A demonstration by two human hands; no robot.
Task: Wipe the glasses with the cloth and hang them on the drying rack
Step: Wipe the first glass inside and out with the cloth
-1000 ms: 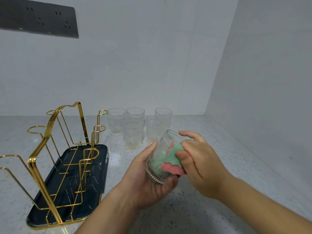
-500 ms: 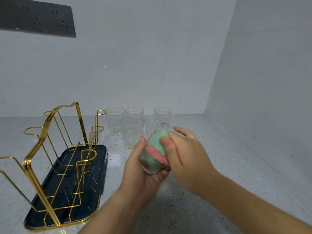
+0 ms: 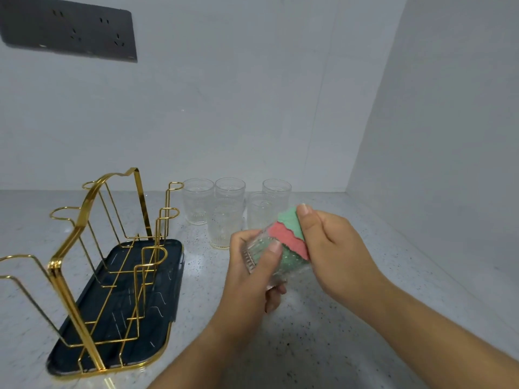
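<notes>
A ribbed glass (image 3: 271, 258) is held above the desk (image 3: 351, 327), tilted on its side, by the left hand (image 3: 252, 272). The grip of this hand is closed around the glass, thumb over it and fingers under it, so the lower part of the glass is hidden. A green and pink cloth (image 3: 292, 237) is pressed on the glass by the right hand (image 3: 334, 254), whose grip is closed on the cloth; how much of the cloth lies behind this hand cannot be told. Five other glasses (image 3: 224, 223) stand at the back of the desk, close together, and the front right one is partly covered by the cloth. The gold rack (image 3: 84, 242) stands on a dark tray (image 3: 157, 327) at the left, with no glass on it; its left wires are cut off by the edge. A dark socket panel (image 3: 70, 32) is seen on the wall.
</notes>
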